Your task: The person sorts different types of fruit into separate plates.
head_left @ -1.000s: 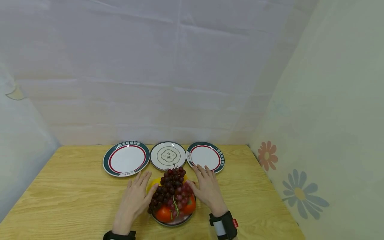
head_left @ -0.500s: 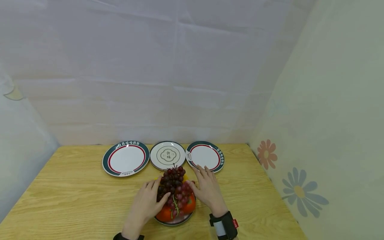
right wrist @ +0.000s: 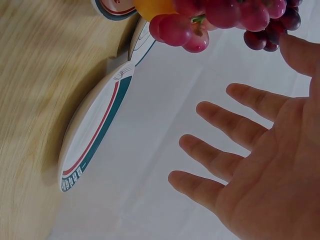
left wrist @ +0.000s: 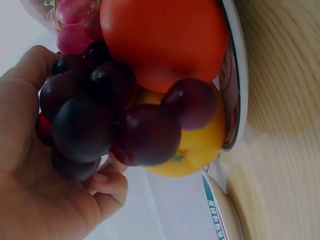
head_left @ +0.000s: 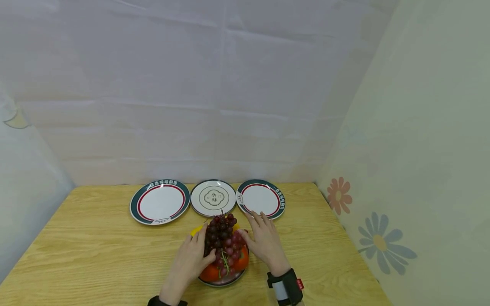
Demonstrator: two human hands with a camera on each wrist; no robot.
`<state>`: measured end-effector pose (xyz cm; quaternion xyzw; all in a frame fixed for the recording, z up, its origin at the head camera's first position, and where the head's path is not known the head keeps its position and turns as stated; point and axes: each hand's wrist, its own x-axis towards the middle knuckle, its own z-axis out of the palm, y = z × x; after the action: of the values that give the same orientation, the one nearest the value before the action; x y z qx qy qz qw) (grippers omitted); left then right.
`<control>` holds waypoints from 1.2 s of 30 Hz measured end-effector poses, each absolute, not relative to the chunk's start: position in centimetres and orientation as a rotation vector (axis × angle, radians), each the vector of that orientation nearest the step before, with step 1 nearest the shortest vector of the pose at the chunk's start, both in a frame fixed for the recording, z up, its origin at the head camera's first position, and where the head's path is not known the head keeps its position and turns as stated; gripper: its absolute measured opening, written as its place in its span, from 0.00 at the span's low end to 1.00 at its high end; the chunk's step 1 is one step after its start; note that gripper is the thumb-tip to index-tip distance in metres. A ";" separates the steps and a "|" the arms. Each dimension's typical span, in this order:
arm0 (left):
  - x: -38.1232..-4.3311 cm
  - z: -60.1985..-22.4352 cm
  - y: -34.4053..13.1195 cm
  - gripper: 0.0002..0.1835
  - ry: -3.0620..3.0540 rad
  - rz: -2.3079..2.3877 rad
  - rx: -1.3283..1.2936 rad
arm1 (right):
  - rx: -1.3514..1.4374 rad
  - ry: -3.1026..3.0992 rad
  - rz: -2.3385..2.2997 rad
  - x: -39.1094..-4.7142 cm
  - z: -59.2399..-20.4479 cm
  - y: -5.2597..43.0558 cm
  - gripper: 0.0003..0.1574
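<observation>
A bunch of dark grapes (head_left: 219, 233) tops a heap of fruit on a dark-rimmed plate (head_left: 226, 284). My left hand (head_left: 190, 260) grips this bunch from its left side; in the left wrist view, thumb and fingers curl round the dark berries (left wrist: 82, 127). A pinkish-red bunch of grapes (head_left: 234, 246) lies on the right of the heap. Beside it is my right hand (head_left: 266, 244), fingers spread and straight, holding nothing. The right wrist view shows its thumb close to the grapes (right wrist: 222, 12). Beneath are red-orange round fruits (left wrist: 165, 42) and an orange (left wrist: 202, 147).
Behind the fruit, three plates stand in a row at the back of the wooden table (head_left: 95, 246): a green-rimmed one (head_left: 160, 203) at left, a smaller white one (head_left: 213, 209) in the middle, another green-rimmed one (head_left: 261, 199) at right. White cloth (head_left: 191, 93) hangs behind.
My left hand has moved right, from the heap's left side onto the dark grapes, and its fingers have closed round them. My right hand has stayed in place.
</observation>
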<state>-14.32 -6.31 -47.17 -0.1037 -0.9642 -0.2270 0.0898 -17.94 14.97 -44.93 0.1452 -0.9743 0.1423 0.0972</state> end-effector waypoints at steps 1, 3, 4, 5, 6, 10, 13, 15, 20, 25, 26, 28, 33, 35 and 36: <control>-14.3 -47.2 -6.3 0.39 -2.865 -0.680 -0.308 | 0.430 -2.887 0.420 -17.9 -44.9 14.9 0.37; -14.2 -47.2 -6.4 0.38 -2.859 -0.687 -0.311 | 0.432 -2.891 0.411 -17.9 -44.9 14.9 0.36; -14.2 -47.2 -6.4 0.37 -2.855 -0.690 -0.313 | 0.435 -2.891 0.415 -17.9 -44.9 14.9 0.36; -14.2 -47.2 -6.4 0.37 -2.859 -0.696 -0.308 | 0.439 -2.890 0.415 -17.9 -44.9 14.9 0.36; -14.1 -47.2 -6.5 0.36 -2.864 -0.704 -0.301 | 0.443 -2.891 0.419 -17.8 -44.9 14.9 0.36; -14.0 -46.9 -6.6 0.34 -2.861 -0.750 -0.275 | 0.454 -2.888 0.433 -17.8 -45.0 14.9 0.36; -13.8 -46.7 -6.8 0.30 -2.798 -0.779 -0.262 | 0.457 -2.882 0.439 -17.8 -44.9 15.0 0.35; -13.8 -46.5 -6.9 0.27 -2.744 -0.789 -0.260 | 0.452 -2.885 0.438 -17.7 -44.9 15.0 0.35; -13.8 -45.9 -7.6 0.16 -2.624 -0.779 -0.292 | 0.430 -2.902 0.420 -17.7 -44.9 15.0 0.35; -14.2 -45.9 -8.2 0.13 -2.522 -0.772 -0.299 | 0.425 -2.909 0.412 -17.7 -45.0 14.9 0.35; -14.3 -45.8 -8.3 0.13 -2.508 -0.785 -0.294 | 0.425 -2.910 0.409 -17.7 -45.0 14.9 0.35; -14.6 -45.6 -8.8 0.12 -2.488 -0.807 -0.283 | 0.424 -2.916 0.408 -17.8 -45.0 14.9 0.35; -15.6 -44.5 -10.5 0.11 -2.446 -0.849 -0.284 | 0.416 -2.937 0.430 -17.8 -45.0 14.8 0.35; -16.3 -44.2 -11.3 0.10 -2.426 -0.849 -0.271 | 0.416 -2.940 0.440 -17.8 -45.0 14.8 0.35; -16.7 -44.1 -11.8 0.10 -2.425 -0.848 -0.258 | 0.417 -2.940 0.446 -17.7 -44.9 14.8 0.36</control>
<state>-16.68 -11.84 -44.10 -0.0962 -0.9026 -0.3158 0.2763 -17.74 14.79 -44.95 0.1384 -0.9767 0.1483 0.0695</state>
